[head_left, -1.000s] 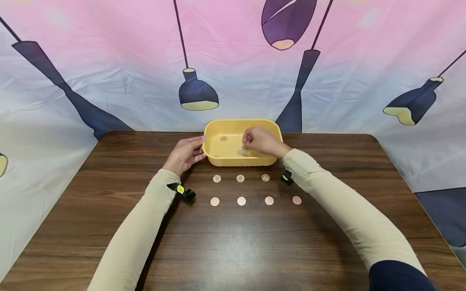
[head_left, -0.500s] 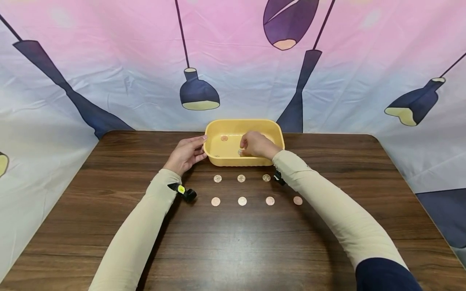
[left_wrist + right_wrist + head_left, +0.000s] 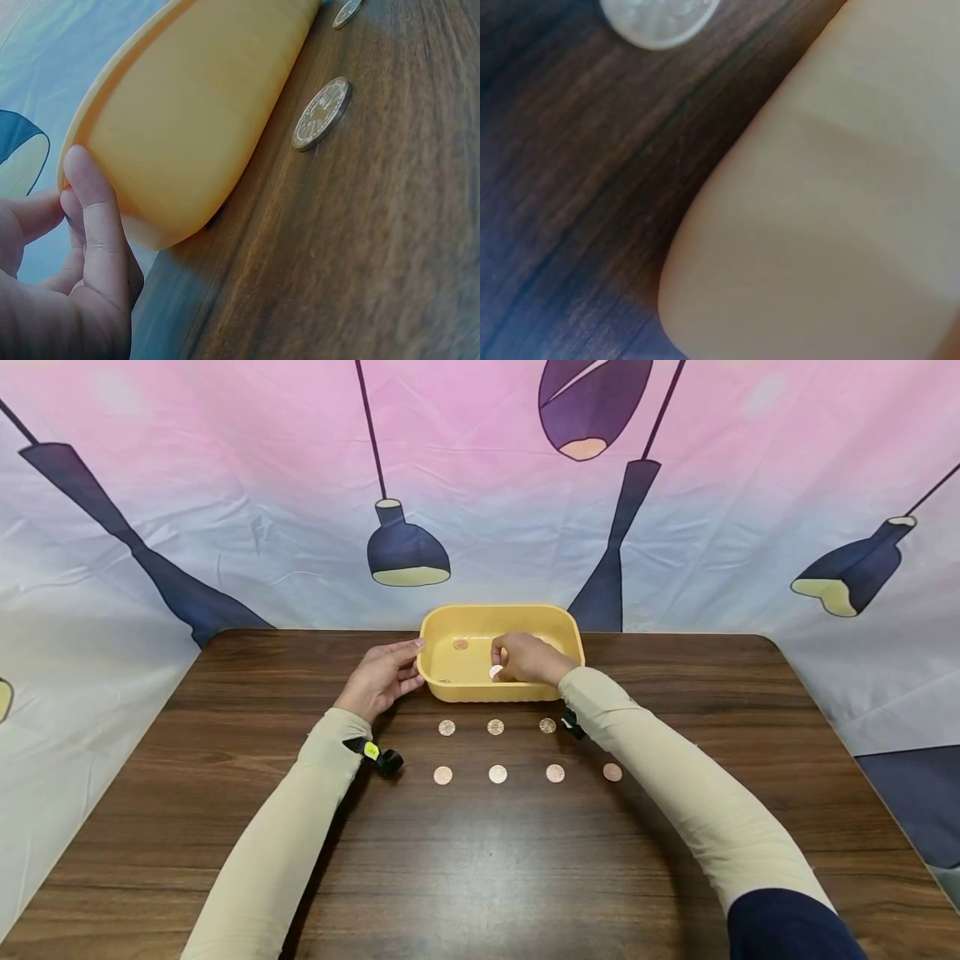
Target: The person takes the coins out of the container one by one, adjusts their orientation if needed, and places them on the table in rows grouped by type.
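A yellow plastic basin (image 3: 498, 693) stands at the far edge of the table. My left hand (image 3: 381, 681) pinches its left rim; the left wrist view shows the thumb and fingers on either side of the rim (image 3: 112, 79). Inside the basin, my right hand (image 3: 528, 658) has its thumb and fingertips on a bright coin (image 3: 496, 672), pinching it near the floor of the basin. To the left in there lies a copper-coloured coin (image 3: 461, 645), and another coin (image 3: 445, 681) shows faintly by the near wall. The right wrist view has only the basin's outer wall (image 3: 817, 225), not the fingers.
On the brown wooden table (image 3: 480, 877), a row of three coins (image 3: 495, 727) lies just before the basin. Nearer me is a second row of several copper-coloured coins (image 3: 498, 774). A printed cloth (image 3: 300, 527) hangs right behind the table.
My right hand has moved slightly left and down onto the coin in the basin, which now shows brighter at the fingertips. The left hand keeps its place on the rim.
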`<state>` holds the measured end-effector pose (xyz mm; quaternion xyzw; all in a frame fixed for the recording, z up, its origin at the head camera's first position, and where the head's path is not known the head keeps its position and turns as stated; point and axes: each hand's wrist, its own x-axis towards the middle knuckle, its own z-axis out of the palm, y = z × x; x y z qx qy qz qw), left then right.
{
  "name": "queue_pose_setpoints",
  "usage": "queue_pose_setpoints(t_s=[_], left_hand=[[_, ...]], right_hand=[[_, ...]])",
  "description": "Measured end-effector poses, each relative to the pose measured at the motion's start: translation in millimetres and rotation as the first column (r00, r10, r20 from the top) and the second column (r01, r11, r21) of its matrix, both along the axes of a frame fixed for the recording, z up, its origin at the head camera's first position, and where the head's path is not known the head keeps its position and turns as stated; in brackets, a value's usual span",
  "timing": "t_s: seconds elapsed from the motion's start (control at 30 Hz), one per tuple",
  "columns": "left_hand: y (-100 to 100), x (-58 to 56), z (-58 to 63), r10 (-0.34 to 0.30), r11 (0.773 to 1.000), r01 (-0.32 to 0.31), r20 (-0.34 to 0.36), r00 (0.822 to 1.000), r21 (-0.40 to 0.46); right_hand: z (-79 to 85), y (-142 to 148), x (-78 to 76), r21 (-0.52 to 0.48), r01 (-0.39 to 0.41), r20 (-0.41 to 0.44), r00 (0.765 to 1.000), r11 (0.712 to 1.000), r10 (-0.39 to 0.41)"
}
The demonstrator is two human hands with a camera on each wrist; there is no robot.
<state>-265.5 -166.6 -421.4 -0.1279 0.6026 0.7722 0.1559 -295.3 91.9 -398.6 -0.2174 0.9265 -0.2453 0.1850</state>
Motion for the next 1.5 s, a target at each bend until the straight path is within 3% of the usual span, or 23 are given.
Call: queue_pose_setpoints(t_s=[0.37,0.6,0.8,1.03,1.17,1.33,1.5], left_hand=[[1.3,-0.2,-1.1,-0.011,1.0,0.011,-0.007,1.0,-0.016],[3.0,-3.1,0.0,-0.012,1.0,0.011,-0.012,1.0,-0.015],[3.0,-4.3,0.7,-0.003,1.0,0.003,-0.003,1.0,-0.023],[3.0,-4.0,2.5,-0.012,1.0,0.012,-0.001,1.0,-0.022],[3.0,-3.8,2.6,-0.012,1.0,0.012,-0.003,1.0,-0.013],[1.2,-1.9,2.1,-0.011,1.0,0.011,-0.002,1.0,-0.017],[0.5,-0.8,1.3,-0.02,1.0,0.02,-0.006,1.0,-0.007]], right_hand=[[1.7,9.7,2.8,-0.081,-0.008,-0.002,1.0,0.997,0.008],[10.9,28.7,8.8,-0.148,-0.015,-0.099,0.995,0.989,0.0],[29.6,53.7,29.7,-0.248,-0.04,-0.151,0.989,0.968,0.003],[42.4,88.5,59.3,-0.263,-0.015,-0.155,0.988,0.965,-0.027],[39.7,107.8,72.3,-0.277,0.014,-0.129,0.99,0.961,-0.051],[28.9,131.1,83.7,-0.261,0.075,0.001,0.997,0.962,-0.077],[10.3,152.3,86.8,-0.249,0.13,0.116,0.988,0.96,-0.103]])
